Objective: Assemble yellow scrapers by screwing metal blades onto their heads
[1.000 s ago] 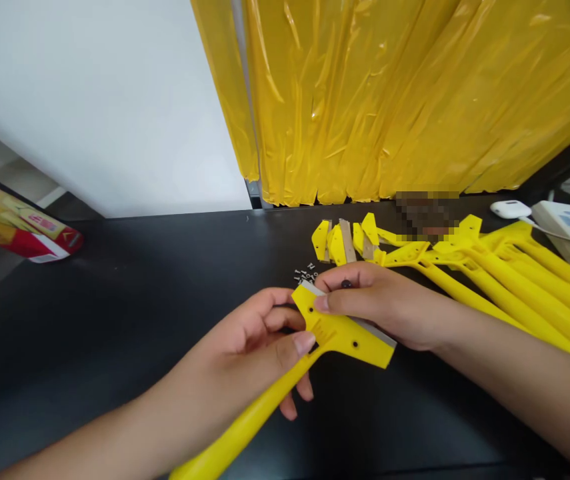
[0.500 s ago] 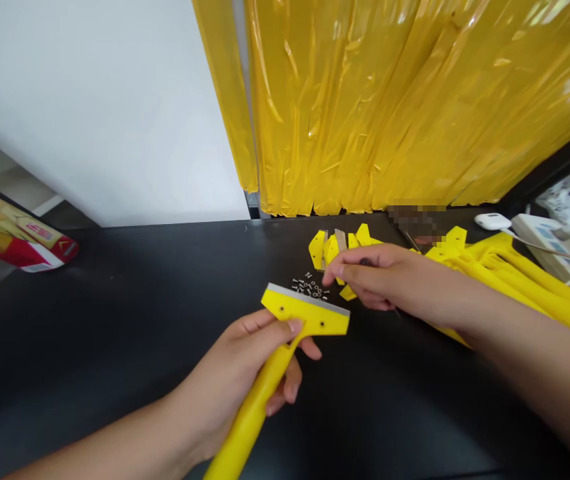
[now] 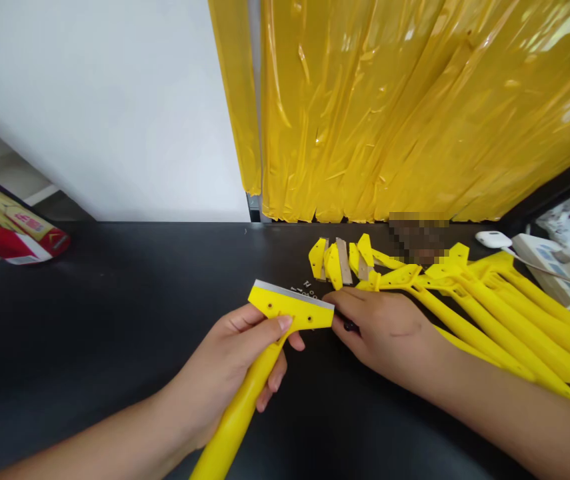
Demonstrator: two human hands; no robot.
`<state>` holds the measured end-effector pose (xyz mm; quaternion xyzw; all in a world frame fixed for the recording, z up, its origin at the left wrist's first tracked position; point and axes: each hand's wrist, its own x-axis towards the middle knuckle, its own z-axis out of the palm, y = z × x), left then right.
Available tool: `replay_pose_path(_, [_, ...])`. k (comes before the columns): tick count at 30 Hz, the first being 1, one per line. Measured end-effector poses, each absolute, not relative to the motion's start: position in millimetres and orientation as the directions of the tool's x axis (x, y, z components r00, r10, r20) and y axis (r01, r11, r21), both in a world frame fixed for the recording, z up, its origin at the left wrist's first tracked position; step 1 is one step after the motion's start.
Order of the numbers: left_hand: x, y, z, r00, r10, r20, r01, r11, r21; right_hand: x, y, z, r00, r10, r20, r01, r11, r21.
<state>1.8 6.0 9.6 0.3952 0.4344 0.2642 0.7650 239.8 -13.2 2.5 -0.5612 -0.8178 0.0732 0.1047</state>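
A person's left hand (image 3: 229,353) grips a yellow scraper (image 3: 237,413) by its handle over the bench (image 3: 115,287), with the thumb laid across the scraper's head (image 3: 289,310). The right hand (image 3: 387,337) is closed narrowly on a small black screw (image 3: 350,326), pinching it just at the right end of the head. A steel blade (image 3: 292,294) lines the head's top edge, and 2 dark screw holes (image 3: 269,300) show in the yellow plastic. The view shows no screw seated in either.

Just past the head, small metal parts (image 3: 305,288) lie loose on the bench, partly hidden behind it. Farther on, a cluster of yellow head pieces (image 3: 332,261) sits with tan strips (image 3: 343,260) among them. To the right, a fan of finished-looking yellow scrapers (image 3: 509,313) spreads across the bench, close beside the right hand.

Beyond them are a blurred patch (image 3: 417,237), a small white device (image 3: 493,239) and a power strip (image 3: 537,257). At far left, a red and yellow packet (image 3: 9,220) sits near the bench's edge. Yellow plastic sheeting (image 3: 365,113) hangs along the back, next to a white wall (image 3: 89,100).
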Motion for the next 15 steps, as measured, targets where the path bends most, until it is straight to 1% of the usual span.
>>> replay_pose_path(4, [0.9,6.6,8.5,0.476,0.750,-0.460,-0.053,0.547,0.836,237.1,-9.2,-4.0,-0.345,0.936,0.075,0.904,0.352,-0.243])
replay_pose_path(9, [2.5,5.3,10.8,0.496,0.739,-0.455,-0.059,0.552,0.832,239.5,-13.7,1.9,-0.350,0.931,0.104,0.877,0.365,-0.312])
replay_pose_path(10, [2.5,4.5,11.5,0.505,0.738,-0.447,-0.072,0.552,0.831,240.0,-15.7,6.1,-0.345,0.932,0.113,0.862,0.362,-0.354])
replay_pose_path(11, [2.3,3.5,12.3,0.515,0.738,-0.436,-0.087,0.551,0.830,240.0,-17.7,11.2,-0.328,0.938,0.114,0.837,0.344,-0.426])
replay_pose_path(12, [1.8,2.3,13.0,0.530,0.736,-0.421,-0.103,0.549,0.830,239.6,-19.9,17.0,-0.299,0.950,0.096,0.792,0.303,-0.530])
replay_pose_path(14, [0.3,-0.9,14.0,0.588,0.708,-0.392,-0.123,0.556,0.822,237.0,-24.1,28.7,-0.233,0.972,0.000,0.617,0.148,-0.773])
replay_pose_path(15, [-0.5,-2.6,14.3,0.616,0.690,-0.380,-0.131,0.565,0.814,235.2,-26.0,33.6,-0.212,0.975,-0.068,0.497,0.047,-0.867])
